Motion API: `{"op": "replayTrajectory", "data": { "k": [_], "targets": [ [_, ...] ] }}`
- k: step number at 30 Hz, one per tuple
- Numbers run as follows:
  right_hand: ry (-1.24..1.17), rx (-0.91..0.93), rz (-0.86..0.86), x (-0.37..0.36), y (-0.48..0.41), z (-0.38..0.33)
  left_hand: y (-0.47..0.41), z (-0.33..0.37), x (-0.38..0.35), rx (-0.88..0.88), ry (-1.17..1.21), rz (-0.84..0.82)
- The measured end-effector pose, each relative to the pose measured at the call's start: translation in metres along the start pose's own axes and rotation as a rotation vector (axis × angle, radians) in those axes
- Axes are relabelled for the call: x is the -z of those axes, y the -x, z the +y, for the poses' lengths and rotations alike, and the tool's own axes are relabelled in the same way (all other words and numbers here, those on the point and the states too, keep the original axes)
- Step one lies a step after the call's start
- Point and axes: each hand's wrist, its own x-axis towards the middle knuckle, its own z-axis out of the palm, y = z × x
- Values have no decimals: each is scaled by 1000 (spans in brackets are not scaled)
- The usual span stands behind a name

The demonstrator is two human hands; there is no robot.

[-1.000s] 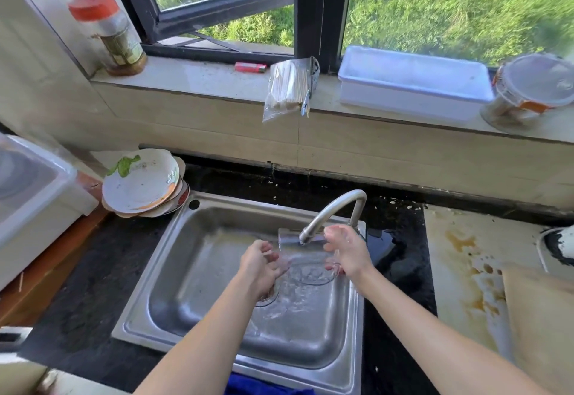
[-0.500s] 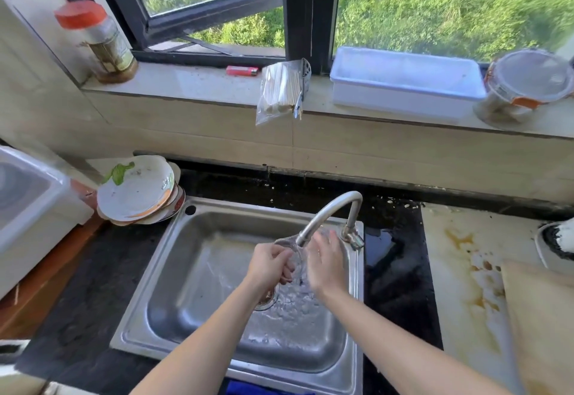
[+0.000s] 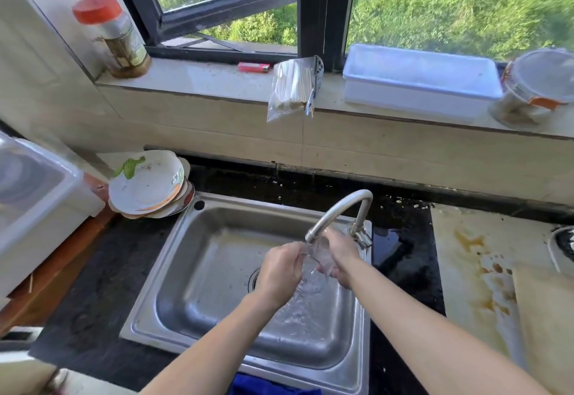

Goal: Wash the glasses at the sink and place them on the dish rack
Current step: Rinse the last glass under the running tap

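Hard to make out the glass (image 3: pixel 321 258): clear, blurred by running water, mostly covered by fingers. Drain (image 3: pixel 253 279) partly hidden behind the left hand (image 3: pixel 279 273). Cut off at the 3 o'clock edge, a lidded jar (image 3: pixel 534 87); cut off at 9 o'clock, a white box (image 3: pixel 34 196); at 6 o'clock, only a strip of blue cloth (image 3: pixel 264 387).

Glass held under the tap (image 3: pixel 338 211), over the 3 o'clock side of the sink (image 3: pixel 202 270). Gripped from 9 o'clock by the left hand and from 3 o'clock by the right hand (image 3: pixel 343 258), fingers of both curled round it.

Counted: one glass, one tap, one sink, one lighter (image 3: pixel 253 67), one bag of sticks (image 3: pixel 293 88), one white tray (image 3: pixel 419 81), two jars including a red-lidded jar (image 3: pixel 113 37) at 11 o'clock. Stack of plates (image 3: pixel 149 183) at the sink's 10 o'clock, number unclear.
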Motion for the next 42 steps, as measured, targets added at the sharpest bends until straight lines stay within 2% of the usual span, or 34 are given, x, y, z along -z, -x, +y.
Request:
{"op": "replayTrajectory", "data": {
  "k": [2,4,6,8,9,11,14,17,19,20,21,24,25,26,27,29,33,36,38,42],
  "targets": [
    [-5,39,14,1,3,-5,-1,1,0,95,70,42],
    [-56,56,19,0,6,-7,-2,2,2,350,197,-9],
    [-137,48,32,-1,7,-8,-1,6,4,666,491,-243],
    [-230,49,47,-4,7,-7,2,14,4,812,689,-472],
    [-282,67,39,-7,5,-4,2,17,3,797,700,-508],
    [-320,92,3,-13,4,5,1,16,-2,725,615,-447],
    [-164,109,-14,-18,8,19,-3,0,-4,584,307,-337],
    [-165,5,-37,-12,3,12,1,-4,-2,430,-15,-345],
    [-234,-65,-89,-7,-1,3,1,4,1,359,-97,-338],
    [-238,-80,-107,-5,0,2,0,7,3,357,-66,-335],
    [-240,-92,-116,-3,-3,3,-3,9,6,402,69,-329],
    [-305,-42,-23,5,-10,9,-7,13,16,725,830,-381],
    [-325,0,-14,8,-14,11,-7,13,19,815,1010,-380],
    [-350,30,-39,9,-11,10,-6,13,21,884,1091,-382],
    [-353,45,-87,9,-12,11,-7,12,20,927,1098,-386],
    [-262,65,-170,6,-11,9,-9,14,13,926,953,-392],
    [87,150,-4,-4,-5,13,-15,11,0,813,704,-236],
    [300,216,-93,-9,11,33,-18,1,-1,728,535,-123],
    [234,208,-86,-6,8,26,-16,3,0,676,495,-143],
    [134,283,28,6,3,-4,-10,14,-4,638,567,-189]
  ]
}}
